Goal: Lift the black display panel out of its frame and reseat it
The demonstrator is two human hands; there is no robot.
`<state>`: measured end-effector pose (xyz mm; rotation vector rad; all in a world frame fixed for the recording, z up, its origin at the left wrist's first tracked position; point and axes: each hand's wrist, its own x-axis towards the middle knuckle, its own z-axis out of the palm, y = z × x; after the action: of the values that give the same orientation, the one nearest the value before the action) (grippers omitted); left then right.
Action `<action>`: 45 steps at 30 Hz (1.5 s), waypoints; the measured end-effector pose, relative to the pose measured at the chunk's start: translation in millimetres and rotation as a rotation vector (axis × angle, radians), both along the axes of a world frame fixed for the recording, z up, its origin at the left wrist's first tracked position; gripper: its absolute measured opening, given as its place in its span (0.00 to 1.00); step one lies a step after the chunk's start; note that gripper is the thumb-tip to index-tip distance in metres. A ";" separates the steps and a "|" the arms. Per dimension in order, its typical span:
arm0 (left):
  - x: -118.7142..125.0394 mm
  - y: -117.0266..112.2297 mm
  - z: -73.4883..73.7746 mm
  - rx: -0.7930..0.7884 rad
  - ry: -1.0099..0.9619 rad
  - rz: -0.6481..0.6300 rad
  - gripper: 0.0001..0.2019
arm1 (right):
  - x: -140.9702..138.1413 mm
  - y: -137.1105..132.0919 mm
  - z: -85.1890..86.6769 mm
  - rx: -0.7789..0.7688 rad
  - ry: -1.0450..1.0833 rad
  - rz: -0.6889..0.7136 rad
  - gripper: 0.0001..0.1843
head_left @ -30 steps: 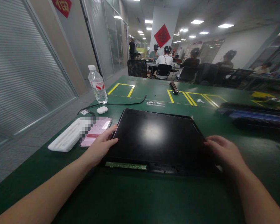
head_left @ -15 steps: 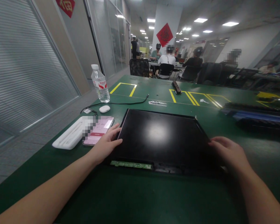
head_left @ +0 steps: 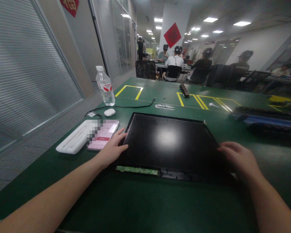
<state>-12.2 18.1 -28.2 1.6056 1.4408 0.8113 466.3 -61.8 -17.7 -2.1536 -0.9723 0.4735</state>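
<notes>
**Plainly: one black panel, gripped at both sides**

Item 1. Black panel [head_left: 165,152], rectangular, face glossy with a pale patch of reflected light. I found it at the centre of the frame, on the green table [head_left: 145,207]. A narrow green circuit board [head_left: 137,170] showed along its near edge.

Item 2. Left hand [head_left: 113,149], bare, closed on the panel's left edge, thumb by the rim and fingers spread farther along.

Item 3. Right hand [head_left: 241,158], bare, gripping the right edge; its underside was hidden from my camera.

Item 4. Phone [head_left: 106,132], pink screen lit, just beside the left hand, partly pixelated.

Item 5. White oblong case [head_left: 71,140], left of the phone.

Item 6. Small white rounded case [head_left: 109,112], left of centre.

Item 7. Clear bottle [head_left: 105,89], white-capped, upright, left of centre toward the top; a black cable [head_left: 133,107] trailed near its base.

Item 8. Dark ridged strip [head_left: 184,90], above centre, beside yellow tape markings [head_left: 202,103].

Item 9. Seated people [head_left: 174,61], upper right of centre, well apart.
</notes>
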 end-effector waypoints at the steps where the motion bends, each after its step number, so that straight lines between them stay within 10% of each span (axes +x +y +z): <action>1: -0.4 0.7 -0.9 0.003 0.010 0.000 0.29 | -0.1 -0.3 -0.3 0.007 0.012 0.000 0.23; 23: -2.3 4.6 -2.9 0.076 0.132 -0.047 0.32 | 0.2 -0.3 -1.1 0.002 -0.035 0.002 0.19; 45: -30.6 -2.5 27.4 0.254 0.350 -0.551 0.34 | -12.0 -2.0 13.8 -0.100 -0.089 -0.002 0.23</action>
<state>-42.8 15.6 -0.8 2.2872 1.0516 0.4113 454.3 -63.8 -3.9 -2.2822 -1.0137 0.4366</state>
